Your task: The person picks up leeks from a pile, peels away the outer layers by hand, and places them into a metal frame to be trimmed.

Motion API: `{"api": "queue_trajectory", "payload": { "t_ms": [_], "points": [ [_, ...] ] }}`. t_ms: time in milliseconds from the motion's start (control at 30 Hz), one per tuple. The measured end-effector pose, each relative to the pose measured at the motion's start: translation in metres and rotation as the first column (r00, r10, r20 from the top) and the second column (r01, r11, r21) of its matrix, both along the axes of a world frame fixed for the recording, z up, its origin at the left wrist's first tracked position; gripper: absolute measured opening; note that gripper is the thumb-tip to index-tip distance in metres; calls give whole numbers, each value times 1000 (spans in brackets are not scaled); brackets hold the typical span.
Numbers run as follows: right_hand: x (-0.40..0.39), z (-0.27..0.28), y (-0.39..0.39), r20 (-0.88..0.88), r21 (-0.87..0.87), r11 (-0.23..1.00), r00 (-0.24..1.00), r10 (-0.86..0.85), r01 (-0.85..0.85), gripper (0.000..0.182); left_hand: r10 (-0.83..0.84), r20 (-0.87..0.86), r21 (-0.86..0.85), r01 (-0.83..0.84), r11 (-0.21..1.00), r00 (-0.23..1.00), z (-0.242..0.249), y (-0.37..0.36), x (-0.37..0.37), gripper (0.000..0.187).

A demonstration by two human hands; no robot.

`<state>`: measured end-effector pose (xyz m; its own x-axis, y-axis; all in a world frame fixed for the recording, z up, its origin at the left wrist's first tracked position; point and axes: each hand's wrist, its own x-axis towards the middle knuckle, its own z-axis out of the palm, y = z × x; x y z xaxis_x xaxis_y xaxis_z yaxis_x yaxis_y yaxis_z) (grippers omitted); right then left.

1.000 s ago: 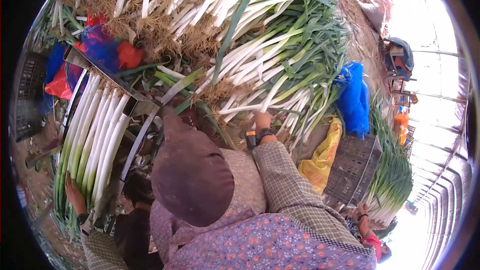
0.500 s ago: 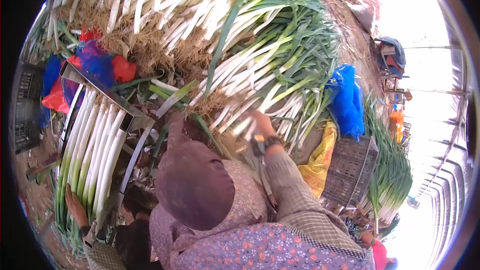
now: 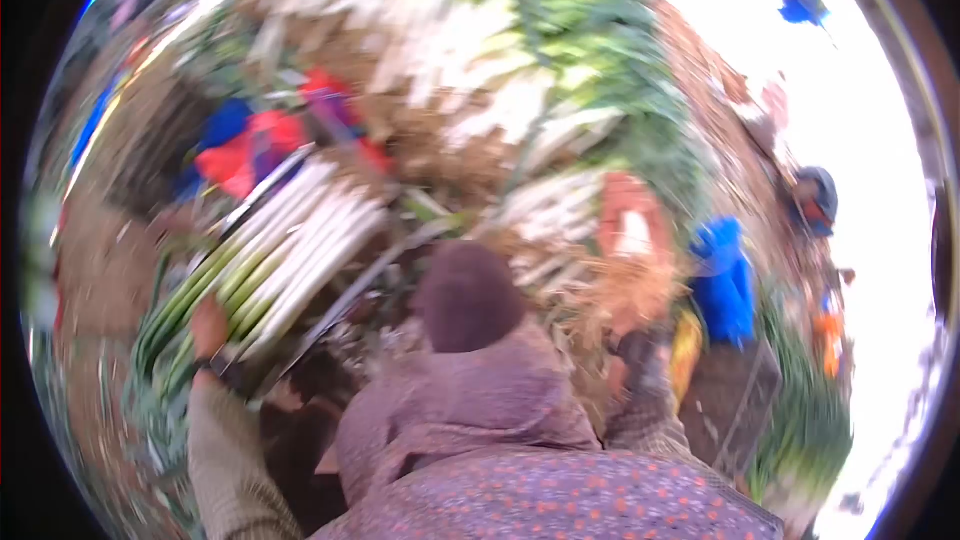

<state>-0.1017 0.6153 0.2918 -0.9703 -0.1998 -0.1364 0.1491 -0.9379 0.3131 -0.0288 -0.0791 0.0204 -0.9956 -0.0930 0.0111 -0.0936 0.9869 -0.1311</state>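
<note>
At the lower left, my left hand (image 3: pixel 210 328), with a dark band on its wrist, touches the green part of a row of leeks (image 3: pixel 290 250) lying in a metal frame. My left fingers are blurred, so their grip is unclear. To the right, my right hand (image 3: pixel 632 312) is closed on leeks with tangled brown roots (image 3: pixel 630 280), which partly hide it. A large pile of leeks (image 3: pixel 470 50), white stems and green leaves, lies beyond.
A co-worker's dark cap (image 3: pixel 470 295) and floral garment (image 3: pixel 470 390) fill the near middle. Red and blue bags (image 3: pixel 250 150) lie left. On the right are a blue net bag (image 3: pixel 722 280), a dark crate (image 3: pixel 725 400), a yellow sack (image 3: pixel 685 355) and more leeks (image 3: pixel 805 420).
The view has shifted and blurred. My right hand has moved right, away from the near edge of the pile, and now has rooted leeks in it. My left hand remains by the framed leeks.
</note>
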Motion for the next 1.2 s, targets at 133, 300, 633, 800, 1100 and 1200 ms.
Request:
{"api": "queue_trajectory", "payload": {
  "t_ms": [133, 300, 633, 800, 1100, 1200],
  "points": [
    [0, 80, -129, -316, 245, 969, 942, 112, -33, 28, 176, -87, 186, -157, 970, 981, 35, 45, 9, 48],
    [17, 94, -262, -549, 738, 661, 690, 472, 135, 48, 312, -123, 282, -268, 921, 942, 58, 76, 14, 48],
    [-41, -61, -428, 190, 414, -71, -9, 982, 908, 62, 426, -151, 385, -344, 856, 892, 63, 83, 11, 39],
    [-107, -146, -453, 387, 103, -22, -20, 922, 994, 63, 419, -255, 380, -308, 872, 871, 57, 85, 13, 37],
    [-158, -168, -423, 354, 174, 76, -134, 926, 982, 55, 200, 298, 335, -299, 894, 933, 104, 72, 13, 75],
    [-162, -163, -394, 376, 146, 42, -95, 922, 988, 47, -28, 539, 509, -299, 807, 842, 195, 83, 4, 54]
  ]
}}
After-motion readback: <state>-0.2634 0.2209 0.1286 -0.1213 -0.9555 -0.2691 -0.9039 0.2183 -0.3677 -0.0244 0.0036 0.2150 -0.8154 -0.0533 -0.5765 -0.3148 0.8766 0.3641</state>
